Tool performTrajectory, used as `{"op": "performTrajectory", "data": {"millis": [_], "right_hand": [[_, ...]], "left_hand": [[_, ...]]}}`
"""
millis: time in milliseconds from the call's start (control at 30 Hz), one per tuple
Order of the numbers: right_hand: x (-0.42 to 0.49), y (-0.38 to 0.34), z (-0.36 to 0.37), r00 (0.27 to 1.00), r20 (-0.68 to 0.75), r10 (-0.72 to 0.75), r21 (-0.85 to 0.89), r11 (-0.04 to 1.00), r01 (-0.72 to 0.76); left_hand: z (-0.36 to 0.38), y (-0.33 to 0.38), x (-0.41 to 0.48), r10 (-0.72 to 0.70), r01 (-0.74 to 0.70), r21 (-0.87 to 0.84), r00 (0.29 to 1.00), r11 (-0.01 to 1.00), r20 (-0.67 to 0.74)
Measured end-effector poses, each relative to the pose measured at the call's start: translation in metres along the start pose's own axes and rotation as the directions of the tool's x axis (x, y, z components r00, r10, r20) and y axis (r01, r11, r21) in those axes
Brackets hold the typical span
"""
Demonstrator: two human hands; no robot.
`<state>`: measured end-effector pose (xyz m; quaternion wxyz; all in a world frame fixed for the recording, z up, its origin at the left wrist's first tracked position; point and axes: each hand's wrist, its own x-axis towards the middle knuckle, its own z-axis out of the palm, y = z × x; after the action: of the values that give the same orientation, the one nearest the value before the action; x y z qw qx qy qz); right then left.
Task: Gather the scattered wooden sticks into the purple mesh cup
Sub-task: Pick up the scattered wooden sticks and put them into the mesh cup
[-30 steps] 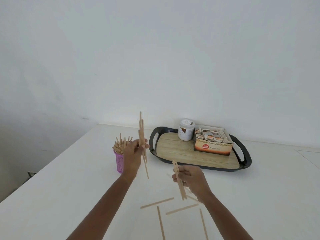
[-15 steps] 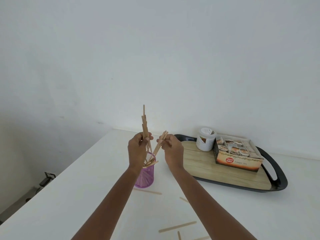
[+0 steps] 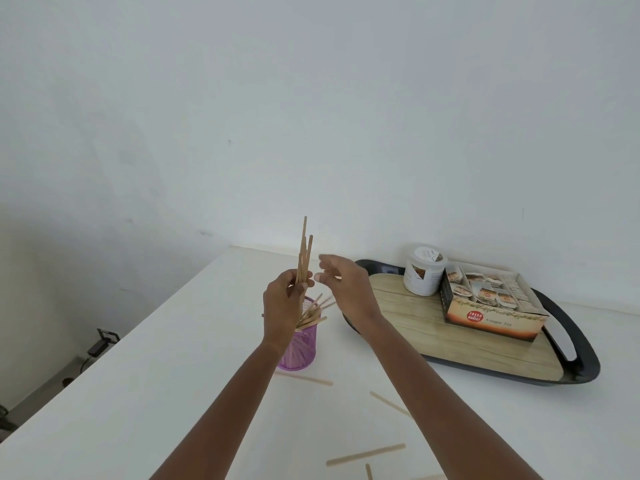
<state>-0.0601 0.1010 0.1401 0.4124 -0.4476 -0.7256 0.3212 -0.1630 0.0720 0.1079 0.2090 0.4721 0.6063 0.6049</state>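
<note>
The left hand (image 3: 282, 306) grips a bundle of wooden sticks (image 3: 304, 258), its fingers (image 3: 294, 291) curled round their lower part, and the sticks stand nearly upright right over the purple mesh cup (image 3: 300, 348). The cup stands on the white table (image 3: 138, 393), left of the black tray (image 3: 575, 365), with more sticks leaning out of its mouth. The right hand (image 3: 346, 289) hovers just beside the bundle, fingers loosely spread and holding nothing. Loose sticks (image 3: 365, 459) lie flat on the table nearer the person (one just in front of the cup's base). A tea box (image 3: 495, 308) and a white tub (image 3: 424, 277) sit on the tray.
</note>
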Motion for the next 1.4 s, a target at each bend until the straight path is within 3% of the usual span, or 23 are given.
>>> {"op": "performTrajectory", "data": {"millis": [200, 400, 567, 700, 867, 1067, 1167, 1233, 1267, 1333, 1400], "right_hand": [[0.004, -0.008, 0.001, 0.994, 0.100, -0.044, -0.046, 0.998, 0.049], [0.003, -0.008, 0.010, 0.999, 0.036, -0.012, -0.008, 1.000, 0.013], [0.004, 0.002, 0.018, 0.999, 0.015, -0.030, -0.109, 0.994, 0.031], [0.003, 0.011, 0.026, 0.998, 0.068, 0.001, -0.246, 0.969, 0.016], [0.001, 0.013, 0.025, 0.985, 0.153, 0.077, -0.436, 0.900, -0.002], [-0.004, 0.011, -0.014, 0.986, 0.134, 0.095, -0.198, 0.978, -0.067], [-0.018, 0.025, -0.037, 0.991, 0.091, 0.103, -0.146, 0.985, -0.088], [-0.033, 0.041, -0.044, 0.993, 0.032, 0.117, -0.178, 0.978, -0.110], [-0.041, 0.051, -0.046, 0.990, -0.001, 0.140, -0.199, 0.970, -0.137], [-0.060, 0.072, -0.046, 0.979, -0.041, 0.200, -0.251, 0.946, -0.204], [-0.078, 0.092, -0.044, 0.967, -0.028, 0.252, -0.337, 0.909, -0.246]], "left_hand": [[0.004, -0.006, -0.002, 0.056, -0.057, 0.135, 0.998, 0.989, 0.014], [0.003, -0.007, -0.003, 0.006, -0.020, 0.211, 0.998, 0.977, 0.066], [-0.008, -0.001, -0.005, -0.013, 0.002, 0.086, 0.992, 0.996, 0.124], [-0.016, 0.002, -0.008, 0.027, -0.033, 0.071, 0.996, 0.997, 0.082], [-0.023, 0.010, -0.026, 0.213, -0.217, 0.131, 0.976, 0.967, 0.047], [-0.028, 0.006, -0.067, 0.571, -0.565, 0.306, 0.817, 0.766, 0.079], [-0.028, -0.015, -0.086, 0.701, -0.777, 0.363, 0.624, 0.514, 0.344], [-0.023, -0.031, -0.097, 0.559, -0.809, 0.349, 0.582, 0.473, 0.591], [-0.019, -0.038, -0.101, 0.425, -0.780, 0.359, 0.594, 0.513, 0.683], [-0.011, -0.055, -0.103, 0.185, -0.682, 0.469, 0.656, 0.561, 0.732], [-0.006, -0.067, -0.104, 0.061, -0.600, 0.606, 0.735, 0.522, 0.675]]}}
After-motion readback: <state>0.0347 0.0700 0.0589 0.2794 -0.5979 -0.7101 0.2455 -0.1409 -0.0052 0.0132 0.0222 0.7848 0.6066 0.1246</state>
